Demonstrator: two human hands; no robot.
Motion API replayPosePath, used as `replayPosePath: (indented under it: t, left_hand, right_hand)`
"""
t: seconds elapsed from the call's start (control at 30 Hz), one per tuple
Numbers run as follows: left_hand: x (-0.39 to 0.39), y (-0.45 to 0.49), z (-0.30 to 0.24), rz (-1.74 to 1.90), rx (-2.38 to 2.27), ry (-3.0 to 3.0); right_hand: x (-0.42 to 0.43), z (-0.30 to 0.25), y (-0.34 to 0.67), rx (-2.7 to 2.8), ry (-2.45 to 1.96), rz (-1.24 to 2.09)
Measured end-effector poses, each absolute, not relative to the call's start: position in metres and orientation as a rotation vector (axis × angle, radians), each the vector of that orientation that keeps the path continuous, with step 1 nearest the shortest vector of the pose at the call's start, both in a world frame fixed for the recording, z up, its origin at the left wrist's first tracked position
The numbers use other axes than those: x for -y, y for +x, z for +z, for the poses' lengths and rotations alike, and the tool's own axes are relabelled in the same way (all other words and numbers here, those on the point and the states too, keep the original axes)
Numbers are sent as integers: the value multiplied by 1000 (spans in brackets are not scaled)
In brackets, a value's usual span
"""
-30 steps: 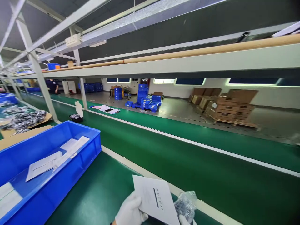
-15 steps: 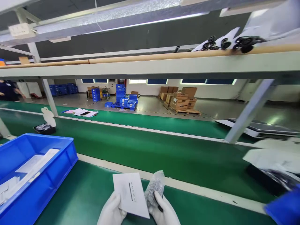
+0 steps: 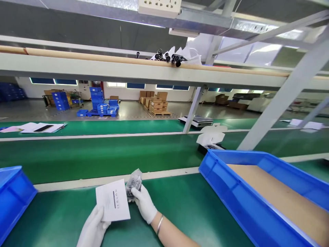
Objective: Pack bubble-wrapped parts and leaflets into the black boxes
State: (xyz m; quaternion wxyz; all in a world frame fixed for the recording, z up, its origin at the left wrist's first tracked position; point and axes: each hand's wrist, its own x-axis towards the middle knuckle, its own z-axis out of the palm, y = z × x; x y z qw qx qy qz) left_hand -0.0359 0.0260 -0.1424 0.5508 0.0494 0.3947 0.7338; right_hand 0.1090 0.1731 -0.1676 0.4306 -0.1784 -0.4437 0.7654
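My left hand [image 3: 94, 224], in a white glove, grips the lower left corner of a flat white printed booklet [image 3: 109, 202]. A dark line of print and small symbols show on its face. My right hand [image 3: 144, 202], also gloved, pinches a clear plastic bag [image 3: 134, 183] with something dark inside; its contents are too unclear to name. The bag is held upright at the booklet's right edge. Both hands are above the green work surface [image 3: 169, 212], between two blue bins.
At right stands a blue bin [image 3: 231, 202] with a brown cardboard sheet in it; another blue bin [image 3: 15, 202] is at left. Beyond the strip, an open box [image 3: 210, 137] sits on the green belt [image 3: 102, 157]. Slanted posts [image 3: 285, 92] support an overhead shelf [image 3: 115, 70].
My view has swung to the right, bringing the right blue bin into sight. Both hands still hold the booklet and the bag, and more of my right forearm shows.
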Motion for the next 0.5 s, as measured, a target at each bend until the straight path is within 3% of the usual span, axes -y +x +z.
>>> replayPosePath:
  t: [0.5]
  left_hand:
    - [-27,-41,-138,1856,-819,-82]
  right_hand:
    - [-171,-163,100,1218,-708,1714]
